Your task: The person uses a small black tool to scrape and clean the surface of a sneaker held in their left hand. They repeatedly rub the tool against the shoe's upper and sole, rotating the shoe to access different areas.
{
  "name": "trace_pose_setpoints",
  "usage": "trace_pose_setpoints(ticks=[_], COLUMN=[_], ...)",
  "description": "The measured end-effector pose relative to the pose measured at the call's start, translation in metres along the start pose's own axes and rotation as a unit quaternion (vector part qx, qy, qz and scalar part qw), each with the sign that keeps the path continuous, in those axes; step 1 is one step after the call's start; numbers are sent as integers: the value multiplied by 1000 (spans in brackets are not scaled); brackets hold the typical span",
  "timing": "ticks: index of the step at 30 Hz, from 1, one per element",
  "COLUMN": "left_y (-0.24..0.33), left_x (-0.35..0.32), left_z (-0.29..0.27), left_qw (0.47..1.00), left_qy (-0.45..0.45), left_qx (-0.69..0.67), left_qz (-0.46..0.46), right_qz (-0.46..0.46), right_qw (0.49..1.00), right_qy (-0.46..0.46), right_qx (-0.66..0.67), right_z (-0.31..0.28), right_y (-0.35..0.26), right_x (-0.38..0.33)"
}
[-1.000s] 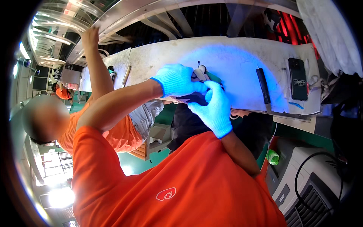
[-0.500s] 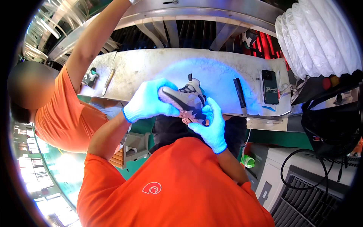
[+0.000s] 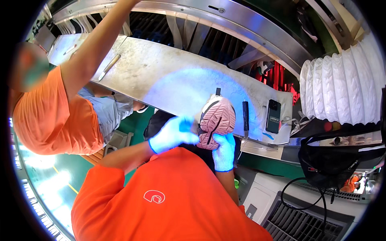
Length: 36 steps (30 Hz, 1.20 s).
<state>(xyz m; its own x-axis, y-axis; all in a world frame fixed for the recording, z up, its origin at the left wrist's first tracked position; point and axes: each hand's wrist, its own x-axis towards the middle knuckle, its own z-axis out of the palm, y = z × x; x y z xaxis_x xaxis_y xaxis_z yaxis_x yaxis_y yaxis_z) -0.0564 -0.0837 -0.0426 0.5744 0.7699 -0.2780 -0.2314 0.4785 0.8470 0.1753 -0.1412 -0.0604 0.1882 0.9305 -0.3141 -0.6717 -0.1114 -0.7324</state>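
A sneaker (image 3: 218,116) is held up over the near edge of the workbench, its pinkish grooved sole facing me and a dark pull tab at its far end. My right hand (image 3: 225,152), in a white glove lit blue, grips the sneaker's near right part, thumb over the sole. Just left of the sneaker is my left hand (image 3: 175,134), also gloved; its fingers look apart, somewhat blurred, with nothing seen in them. A black-handled tool (image 3: 245,119) lies on the bench to the right of the sneaker.
The pale workbench (image 3: 140,60) runs before a conveyor. On it lie a dark phone (image 3: 274,116) at right and a knife-like tool (image 3: 109,67) at left. A co-worker's arm (image 3: 96,46) reaches across the left end. A white ribbed duct (image 3: 341,86) and black bag (image 3: 327,160) stand right.
The sneaker has turned from its side to show its sole. My left hand has let go of it and moved left; my right hand now grips its near end. My view has swung.
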Motion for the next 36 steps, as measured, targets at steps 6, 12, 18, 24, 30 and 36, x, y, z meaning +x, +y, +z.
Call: trace_pose_setpoints(ticks=[6, 12, 18, 24, 30, 36], left_y=[-26, -14, -5, -3, 40, 64], left_x=[14, 14, 11, 4, -22, -25], left_z=[65, 42, 32, 16, 8, 8], left_qw=[982, 992, 964, 948, 938, 917], left_qy=[170, 102, 82, 79, 49, 27], left_qx=[-31, 66, 243, 237, 205, 233], left_qz=[74, 27, 71, 196, 274, 324], right_qz=[9, -230, -201, -335, -366, -378], right_qw=[996, 938, 890, 777, 736, 733], right_qy=[42, -23, -130, -146, -201, -215], right_qx=[-80, -258, -387, -512, -533, -522], right_z=[-2, -10, 73, 96, 107, 108], right_y=[4, -64, -89, -59, -46, -44], right_x=[-8, -32, -28, -27, -24, -18])
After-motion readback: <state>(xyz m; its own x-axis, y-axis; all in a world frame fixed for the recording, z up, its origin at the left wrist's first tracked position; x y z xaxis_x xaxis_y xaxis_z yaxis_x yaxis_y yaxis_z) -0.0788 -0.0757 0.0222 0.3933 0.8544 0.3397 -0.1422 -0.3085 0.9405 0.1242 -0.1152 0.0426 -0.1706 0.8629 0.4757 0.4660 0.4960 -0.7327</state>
